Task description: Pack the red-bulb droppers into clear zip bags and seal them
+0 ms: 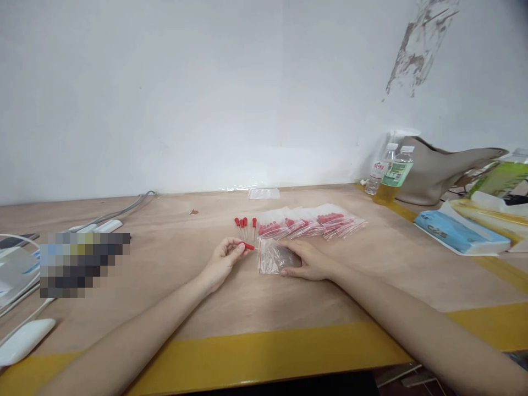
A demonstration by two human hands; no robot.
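Between the thumb and fingers of my left hand [227,259] is a red-handled stick [247,246] with a thin shaft; its kind is too small to make out. The shaft points right, to the mouth of a clear zip bag [270,257], and I cannot tell whether its tip is inside. My right hand [307,261] grips that bag from the right, thumb on the near side, fingers over the far part. Just beyond my left hand lie several more red-headed sticks [244,223]. Behind the bag, filled zip bags [297,223] with red pieces overlap in a row.
A flat plastic bag [264,193] lies by the wall. On the right are two bottles [396,175], a grey-brown bag [429,170] and a blue tissue pack [462,232]. Cables [119,212] and a white mouse-like object [27,342] are on the left. Yellow tape [264,357] runs along the table's front edge.
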